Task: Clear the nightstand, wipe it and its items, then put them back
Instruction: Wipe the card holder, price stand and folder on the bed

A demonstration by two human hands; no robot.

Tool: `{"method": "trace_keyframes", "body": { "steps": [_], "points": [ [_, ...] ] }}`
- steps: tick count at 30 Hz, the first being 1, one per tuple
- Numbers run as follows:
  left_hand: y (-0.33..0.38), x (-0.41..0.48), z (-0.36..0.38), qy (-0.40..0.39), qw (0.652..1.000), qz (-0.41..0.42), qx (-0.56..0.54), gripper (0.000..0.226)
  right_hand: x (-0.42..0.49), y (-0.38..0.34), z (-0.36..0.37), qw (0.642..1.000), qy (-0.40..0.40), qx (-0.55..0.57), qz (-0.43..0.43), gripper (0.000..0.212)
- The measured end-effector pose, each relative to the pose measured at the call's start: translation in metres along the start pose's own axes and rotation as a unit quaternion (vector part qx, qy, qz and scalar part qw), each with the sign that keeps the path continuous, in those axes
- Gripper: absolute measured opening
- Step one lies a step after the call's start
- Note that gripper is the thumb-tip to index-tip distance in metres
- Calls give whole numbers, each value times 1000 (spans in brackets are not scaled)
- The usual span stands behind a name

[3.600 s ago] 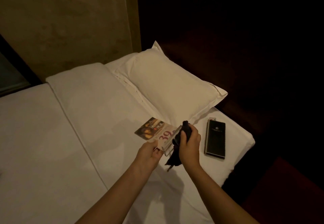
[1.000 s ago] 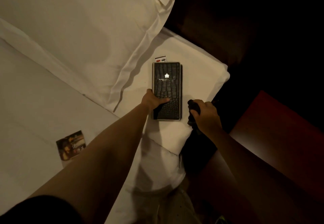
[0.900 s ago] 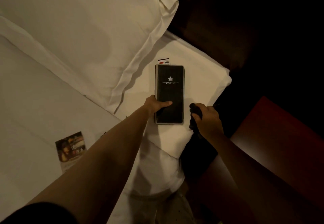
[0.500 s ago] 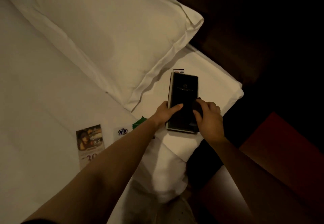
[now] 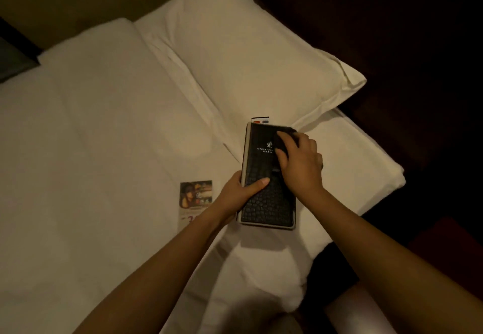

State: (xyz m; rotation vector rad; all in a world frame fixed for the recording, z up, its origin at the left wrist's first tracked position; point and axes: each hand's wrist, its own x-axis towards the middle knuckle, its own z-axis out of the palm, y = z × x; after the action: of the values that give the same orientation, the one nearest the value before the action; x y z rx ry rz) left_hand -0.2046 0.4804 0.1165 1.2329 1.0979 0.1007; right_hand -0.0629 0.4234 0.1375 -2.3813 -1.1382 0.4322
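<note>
- The black folder (image 5: 268, 177) lies on the bed (image 5: 104, 150), just below the pillow (image 5: 248, 54).
- Left hand (image 5: 239, 194) clamps its near-left edge so it won't slide, I'd guess.
- Right hand (image 5: 300, 162) is closed around a dark cloth (image 5: 287, 135), pressing it on the cover.
- A leaflet (image 5: 196, 197) sits left of the folder; the mattress edge is close on its right, open sheet on its left.
</note>
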Motion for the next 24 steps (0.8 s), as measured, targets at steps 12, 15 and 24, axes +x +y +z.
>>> {"method": "trace_keyframes", "body": {
  "steps": [12, 15, 24],
  "points": [
    [-5, -57, -63, -9, 999, 25, 29, 71, -28, -79, 6, 981, -28, -73, -178, 40],
    [-2, -67, -64, -17, 999, 33, 23, 72, -20, -89, 0, 984, -8, -74, -160, 39],
    [3, -84, -64, 67, 998, 9, 19, 75, -55, -98, 1, 988, -18, -48, -145, 39]
  ]
}}
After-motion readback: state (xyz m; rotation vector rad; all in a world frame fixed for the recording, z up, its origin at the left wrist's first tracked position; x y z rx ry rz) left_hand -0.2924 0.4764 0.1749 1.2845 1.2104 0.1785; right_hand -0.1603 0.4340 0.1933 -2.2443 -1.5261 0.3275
